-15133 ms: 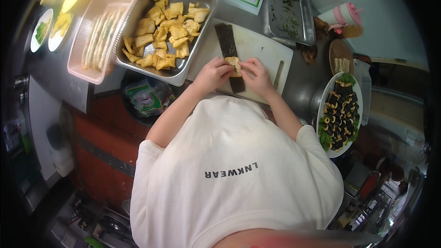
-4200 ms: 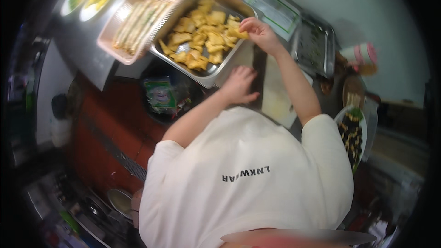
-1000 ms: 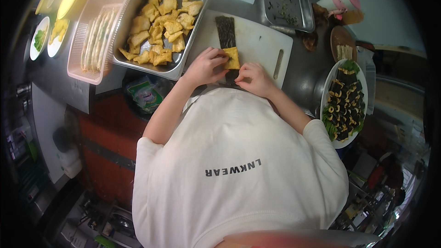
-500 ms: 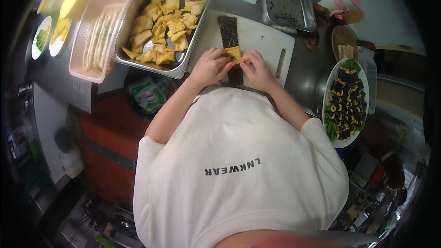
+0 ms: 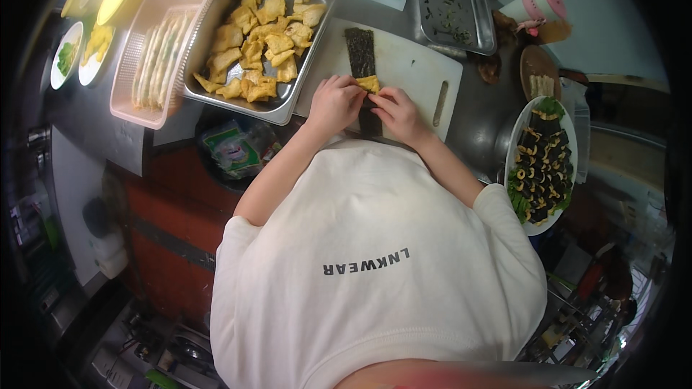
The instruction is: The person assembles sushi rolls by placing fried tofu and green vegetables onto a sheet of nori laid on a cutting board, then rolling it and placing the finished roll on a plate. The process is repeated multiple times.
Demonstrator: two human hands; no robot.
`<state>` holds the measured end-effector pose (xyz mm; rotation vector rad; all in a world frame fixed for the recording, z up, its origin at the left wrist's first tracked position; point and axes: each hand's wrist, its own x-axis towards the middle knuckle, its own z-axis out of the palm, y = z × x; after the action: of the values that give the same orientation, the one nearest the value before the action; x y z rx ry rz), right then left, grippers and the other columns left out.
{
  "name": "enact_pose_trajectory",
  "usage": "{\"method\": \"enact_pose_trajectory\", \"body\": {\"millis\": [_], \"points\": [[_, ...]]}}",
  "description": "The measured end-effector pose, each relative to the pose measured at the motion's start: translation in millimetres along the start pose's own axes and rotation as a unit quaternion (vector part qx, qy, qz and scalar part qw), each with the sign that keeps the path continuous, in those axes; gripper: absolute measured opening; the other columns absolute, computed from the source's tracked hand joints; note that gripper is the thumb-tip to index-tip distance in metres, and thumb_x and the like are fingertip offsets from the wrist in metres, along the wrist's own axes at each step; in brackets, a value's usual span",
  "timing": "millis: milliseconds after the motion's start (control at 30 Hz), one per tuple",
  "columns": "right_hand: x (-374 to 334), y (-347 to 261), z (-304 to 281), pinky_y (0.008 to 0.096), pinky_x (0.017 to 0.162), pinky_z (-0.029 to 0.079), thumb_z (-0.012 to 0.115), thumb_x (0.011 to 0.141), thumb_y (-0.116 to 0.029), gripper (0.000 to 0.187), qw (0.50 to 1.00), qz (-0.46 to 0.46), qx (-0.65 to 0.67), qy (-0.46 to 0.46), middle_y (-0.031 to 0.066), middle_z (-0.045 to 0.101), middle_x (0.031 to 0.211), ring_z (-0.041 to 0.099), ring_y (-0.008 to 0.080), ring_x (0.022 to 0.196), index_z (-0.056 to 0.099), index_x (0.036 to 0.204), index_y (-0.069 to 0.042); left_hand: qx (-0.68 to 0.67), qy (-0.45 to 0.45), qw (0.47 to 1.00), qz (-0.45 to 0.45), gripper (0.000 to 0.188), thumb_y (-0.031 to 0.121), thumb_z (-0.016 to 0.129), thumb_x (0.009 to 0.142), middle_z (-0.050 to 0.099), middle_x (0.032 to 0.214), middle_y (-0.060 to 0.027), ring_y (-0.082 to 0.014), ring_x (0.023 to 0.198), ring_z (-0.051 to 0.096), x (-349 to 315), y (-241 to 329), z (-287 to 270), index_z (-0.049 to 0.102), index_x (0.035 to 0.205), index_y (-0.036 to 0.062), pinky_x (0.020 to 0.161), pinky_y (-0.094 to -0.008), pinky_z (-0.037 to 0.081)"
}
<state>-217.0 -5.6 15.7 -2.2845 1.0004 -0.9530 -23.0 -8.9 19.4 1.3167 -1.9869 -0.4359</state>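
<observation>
Both hands, left hand [image 5: 333, 103] and right hand [image 5: 398, 114], pinch the fried tofu piece [image 5: 368, 83] on the seaweed strip [image 5: 360, 54]; squeezing unevenly could tear that seaweed, I reckon.

**Metal, plastic and seaweed around the board**

The board [image 5: 404, 72] is looking like smooth white matt plastic. On it, the seaweed strip [image 5: 360, 54] is showing dark, matt and papery, the tofu piece [image 5: 369, 83] spongy and yellow. Left of the board, the tray [image 5: 317, 36] is gleaming as brushed metal; further left, the basket [image 5: 126, 75] is reading as pink plastic mesh. Right of the board, the plate [image 5: 520, 137] is shining glossy white.
</observation>
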Motion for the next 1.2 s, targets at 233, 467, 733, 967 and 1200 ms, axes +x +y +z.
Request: {"method": "enact_pose_trajectory", "body": {"millis": [233,467,733,967,1200], "points": [[25.1,14.1,-4.1,0.0374,0.074,0.048,0.069,0.078,-0.005,0.018,0.997,0.043,-0.006,-0.06,0.0104,0.055,0.094,0.056,0.0271,0.087,0.064,0.095,-0.002,-0.017,-0.101,0.994,-0.025,0.01,0.012,0.069,0.079,0.063,0.085,-0.0081,-0.0289,0.078,0.06,13.4,8.5,-14.8,0.071,0.083,0.0028,0.071,-0.0393,0.048],[21.2,11.5,-11.1,0.0339,0.068,0.049,0.068,0.079,-0.003,0.022,0.997,-0.076,-0.031,-0.01,0.0083,0.055,0.091,0.057,0.0259,0.081,0.065,0.1,-0.005,-0.052,-0.032,0.998,-0.025,0.012,0.013,0.068,0.08,0.059,0.082,-0.0117,-0.0294,0.079,0.06,13.8,-8.4,-2.2,0.071,0.082,0.0016,0.072,-0.0397,0.049],[25.9,19.4,-9.4,0.0383,0.082,0.045,0.07,0.077,-0.009,0.029,0.996,0.014,-0.047,-0.076,0.0092,0.052,0.102,0.054,0.0275,0.093,0.062,0.105,-0.005,-0.13,0.01,0.987,-0.092,0.023,0.013,0.074,0.074,0.058,0.092,-0.0088,-0.0263,0.081,0.059,11.0,3.1,-5.5,0.069,0.095,0.0044,0.071,-0.0374,0.049],[37.8,26.2,-10.9,0.0393,0.086,0.04,0.068,0.081,-0.012,0.027,0.992,0.013,-0.07,-0.104,0.0093,0.05,0.106,0.051,0.0281,0.096,0.06,0.106,-0.007,-0.018,-0.033,0.999,0.004,0.028,0.015,0.076,0.073,0.058,0.097,-0.005,-0.0246,0.091,0.055,8.7,-7.7,-4.1,0.07,0.098,0.0073,0.08,-0.037,0.046],[38.1,25.4,-9.5,0.0356,0.081,0.048,0.072,0.076,-0.006,0.028,0.998,0.014,0.056,-0.026,0.0079,0.06,0.101,0.058,0.0257,0.093,0.068,0.104,-0.004,0.013,-0.113,0.992,-0.046,0.025,0.023,0.072,0.078,0.058,0.098,-0.0061,-0.0262,0.097,0.052,27.4,-12.1,-14.2,0.072,0.098,0.0078,0.084,-0.038,0.045]]}}
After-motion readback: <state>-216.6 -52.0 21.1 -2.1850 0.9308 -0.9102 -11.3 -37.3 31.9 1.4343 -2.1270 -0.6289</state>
